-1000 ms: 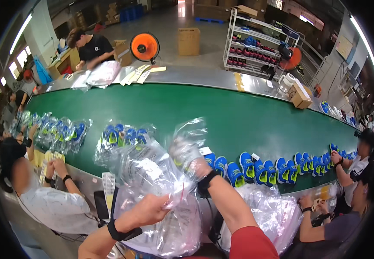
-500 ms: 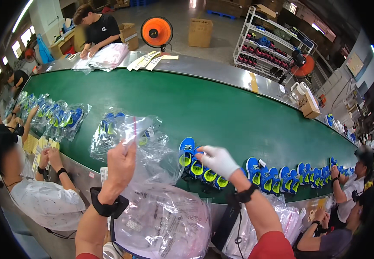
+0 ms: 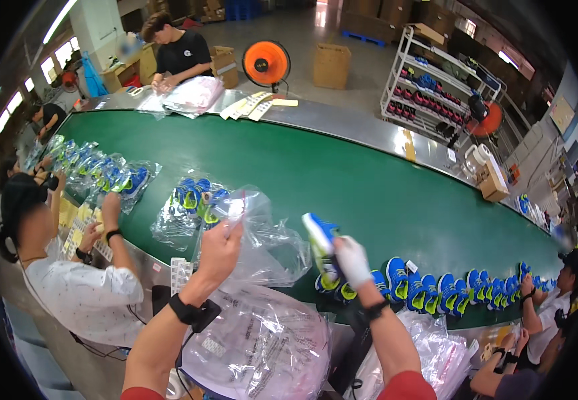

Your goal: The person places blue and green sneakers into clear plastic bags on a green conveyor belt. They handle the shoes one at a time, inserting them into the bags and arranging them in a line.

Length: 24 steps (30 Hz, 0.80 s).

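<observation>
My bare left hand is closed on the top edge of a clear plastic bag, which hangs limp over the green belt. In my right hand, which wears a white glove, is a blue sneaker with lime lining, lifted and tilted so its white sole shows. Whether a second shoe is held with it I cannot tell. Just beyond my left hand lie bagged sneakers. Below my right hand, a row of unbagged blue sneakers runs off to the right along the near belt edge.
A stack of clear bags lies in front of me, with another pile to its right. More bagged shoes sit at the belt's left. Co-workers sit close on both sides; a person stands across the green belt.
My right hand has closed on a sneaker and lifted it from the near row, tilting it. My left hand still holds the bag. The whole view has shifted slightly.
</observation>
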Each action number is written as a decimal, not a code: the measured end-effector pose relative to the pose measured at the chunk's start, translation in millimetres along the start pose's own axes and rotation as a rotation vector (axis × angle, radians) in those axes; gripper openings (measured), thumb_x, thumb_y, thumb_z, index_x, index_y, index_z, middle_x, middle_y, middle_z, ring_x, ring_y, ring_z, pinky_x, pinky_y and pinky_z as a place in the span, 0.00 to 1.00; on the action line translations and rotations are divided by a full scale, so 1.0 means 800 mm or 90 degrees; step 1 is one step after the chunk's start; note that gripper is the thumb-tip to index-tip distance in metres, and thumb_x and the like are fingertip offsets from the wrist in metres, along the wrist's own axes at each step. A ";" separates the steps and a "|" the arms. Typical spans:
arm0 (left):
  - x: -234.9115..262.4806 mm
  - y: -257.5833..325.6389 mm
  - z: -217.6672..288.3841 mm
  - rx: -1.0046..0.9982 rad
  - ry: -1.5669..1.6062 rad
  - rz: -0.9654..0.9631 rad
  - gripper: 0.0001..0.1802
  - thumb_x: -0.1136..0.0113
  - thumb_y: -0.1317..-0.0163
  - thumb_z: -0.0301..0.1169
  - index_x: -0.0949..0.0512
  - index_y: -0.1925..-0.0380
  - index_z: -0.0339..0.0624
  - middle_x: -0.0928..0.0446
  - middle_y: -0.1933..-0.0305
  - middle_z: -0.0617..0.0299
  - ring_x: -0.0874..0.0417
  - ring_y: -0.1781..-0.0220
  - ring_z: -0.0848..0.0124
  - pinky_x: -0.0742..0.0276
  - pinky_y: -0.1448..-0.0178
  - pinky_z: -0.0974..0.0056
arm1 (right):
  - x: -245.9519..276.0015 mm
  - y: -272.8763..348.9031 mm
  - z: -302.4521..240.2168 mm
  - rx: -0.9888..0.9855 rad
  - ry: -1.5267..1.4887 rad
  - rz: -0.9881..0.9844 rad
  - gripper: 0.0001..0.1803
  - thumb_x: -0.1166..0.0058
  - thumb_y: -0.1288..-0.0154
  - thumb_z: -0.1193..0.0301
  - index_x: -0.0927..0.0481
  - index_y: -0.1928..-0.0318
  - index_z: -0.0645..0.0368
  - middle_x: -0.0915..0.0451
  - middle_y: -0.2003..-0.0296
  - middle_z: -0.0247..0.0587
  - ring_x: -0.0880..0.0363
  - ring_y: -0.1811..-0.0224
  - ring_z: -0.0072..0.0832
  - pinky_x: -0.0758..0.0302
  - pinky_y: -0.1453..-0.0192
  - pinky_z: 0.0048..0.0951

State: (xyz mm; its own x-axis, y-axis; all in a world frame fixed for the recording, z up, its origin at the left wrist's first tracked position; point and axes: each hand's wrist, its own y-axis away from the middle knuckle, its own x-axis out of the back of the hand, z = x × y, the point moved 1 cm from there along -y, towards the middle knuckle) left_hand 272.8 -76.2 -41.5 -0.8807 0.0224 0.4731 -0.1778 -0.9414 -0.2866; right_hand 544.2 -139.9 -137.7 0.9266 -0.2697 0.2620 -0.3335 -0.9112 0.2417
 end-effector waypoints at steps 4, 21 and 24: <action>-0.015 0.001 0.026 0.003 0.044 -0.053 0.12 0.49 0.37 0.31 0.28 0.75 0.34 0.34 0.86 0.61 0.35 0.83 0.77 0.40 0.79 0.67 | 0.086 0.110 -0.086 0.130 -0.479 -0.072 0.34 0.51 0.40 0.46 0.30 0.47 0.63 0.23 0.54 0.46 0.22 0.54 0.35 0.24 0.52 0.34; -0.165 0.013 0.197 -0.226 0.031 -0.112 0.08 0.55 0.40 0.26 0.26 0.71 0.36 0.29 0.79 0.42 0.30 0.79 0.45 0.32 0.75 0.56 | 0.063 0.219 -0.124 0.729 0.828 -0.112 0.08 0.48 0.54 0.66 0.22 0.80 0.56 0.25 0.74 0.42 0.26 0.68 0.38 0.29 0.65 0.37; -0.195 0.054 0.250 -0.430 -0.083 -0.483 0.07 0.51 0.44 0.28 0.26 0.71 0.37 0.27 0.78 0.41 0.26 0.77 0.45 0.31 0.73 0.51 | 0.072 0.181 -0.092 0.546 0.551 -0.300 0.15 0.48 0.46 0.65 0.23 0.58 0.55 0.23 0.63 0.44 0.24 0.55 0.40 0.28 0.52 0.38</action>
State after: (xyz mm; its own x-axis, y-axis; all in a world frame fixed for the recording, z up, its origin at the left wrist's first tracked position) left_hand 489.9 -187.4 38.8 -0.3850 0.4587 0.8009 -0.9145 -0.3063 -0.2642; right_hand 536.3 -264.5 -19.1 0.4054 0.1215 0.9061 0.5038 -0.8567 -0.1105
